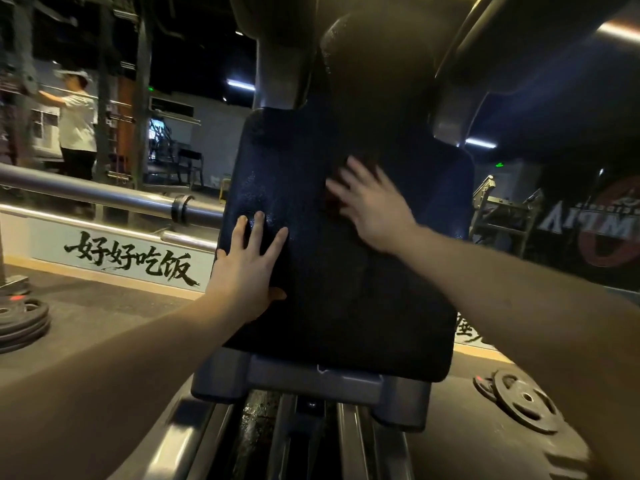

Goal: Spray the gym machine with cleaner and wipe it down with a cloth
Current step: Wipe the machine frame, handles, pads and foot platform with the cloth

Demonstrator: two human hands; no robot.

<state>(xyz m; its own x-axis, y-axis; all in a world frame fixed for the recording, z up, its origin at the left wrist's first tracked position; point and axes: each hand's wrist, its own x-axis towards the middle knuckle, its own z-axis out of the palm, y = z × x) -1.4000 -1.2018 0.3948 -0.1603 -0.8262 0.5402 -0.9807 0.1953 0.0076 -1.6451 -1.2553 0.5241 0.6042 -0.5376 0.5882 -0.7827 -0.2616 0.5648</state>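
Dim gym floor filled the left side, where a person in a white shirt (77, 116) stood far back at a rack. Nearer, a steel bar (104, 194) ran above a wall panel (131, 261) with brushed black lettering, and a stack of weight plates (20, 320) lay on the floor.

Next came the left hand (242, 268), flat on the left edge of the machine's black pad (329, 289). Its fingers were straight and spread and gripped nothing; it looked to be bracing the pad. Fine speckles near those fingers suggested spray already on the surface.

At the pad's upper middle, the right hand (374, 209) pressed flat with its fingers splayed apart. A dark reddish patch (334, 202) under its fingertips was probably the cloth, though it was too blurred to be sure. Below the pad sat its grey base (311, 379), and 2 loose plates (523, 400) lay on the floor at the right.

From here, the likely trouble was slip. A cloth held only under a flat palm could slide out on damp vinyl, leaving bare skin to smear the cleaner. A hard push might also shift the pad on its rails if the bracing hand eased. The lower half looked easy to miss.

No spray bottle or any other container showed in view, so I could not tell where the cleaner was.
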